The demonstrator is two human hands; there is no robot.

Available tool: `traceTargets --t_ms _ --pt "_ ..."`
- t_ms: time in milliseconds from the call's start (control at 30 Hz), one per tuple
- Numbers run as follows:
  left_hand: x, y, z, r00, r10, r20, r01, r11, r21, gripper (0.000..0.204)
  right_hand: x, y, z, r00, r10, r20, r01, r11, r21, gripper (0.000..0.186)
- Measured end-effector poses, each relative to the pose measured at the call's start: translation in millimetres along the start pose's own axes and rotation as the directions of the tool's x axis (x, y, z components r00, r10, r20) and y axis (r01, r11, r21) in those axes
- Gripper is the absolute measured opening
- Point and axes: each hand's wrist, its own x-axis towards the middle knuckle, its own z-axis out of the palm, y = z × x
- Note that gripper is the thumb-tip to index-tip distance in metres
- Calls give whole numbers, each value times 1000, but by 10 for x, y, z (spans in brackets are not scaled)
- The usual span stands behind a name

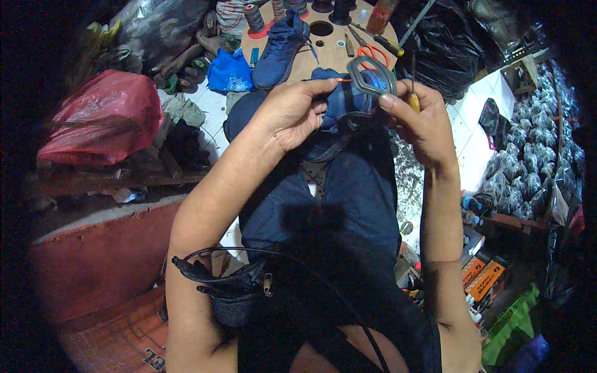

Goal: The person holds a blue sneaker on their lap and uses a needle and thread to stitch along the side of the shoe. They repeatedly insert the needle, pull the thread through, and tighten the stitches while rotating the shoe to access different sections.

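Observation:
Over my lap, my left hand (292, 112) is closed, thumb and finger together beside a small orange tip; what it pinches, if anything, is too small to make out. My right hand (426, 118) grips a dark grey, six-sided loop (388, 84) between thumb and fingers. A thin tool with a yellow handle (413, 101), its slim shaft pointing up, also sits in that hand. Beneath the hands, a blue shoe (336, 105) rests at my knees, partly hidden by them. Its mate, a dark blue lace-up shoe (280, 53), stands on the round wooden table (305, 59).
Thread spools (254, 18), orange-handled scissors (376, 55) and a yellow-black screwdriver (388, 43) occupy the table. A blue bag (230, 71) and red plastic bag (102, 118) lie left. Black plastic (444, 46) and many small clear bags (528, 149) fill the right.

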Motion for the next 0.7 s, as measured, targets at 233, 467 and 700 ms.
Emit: traceTargets --t_ms 233,467,700 --pt "77 -16 -28 1000 5 -16 -4 1000 26 24 -144 157 55 999 -1 -47 8 989 147 20" --pt "52 103 -158 1000 10 2 -10 1000 12 26 -216 179 -156 976 -108 -189 181 884 431 12" --pt "-313 59 -147 998 54 -36 -50 994 102 33 -211 101 -493 892 -121 -435 306 870 386 29"
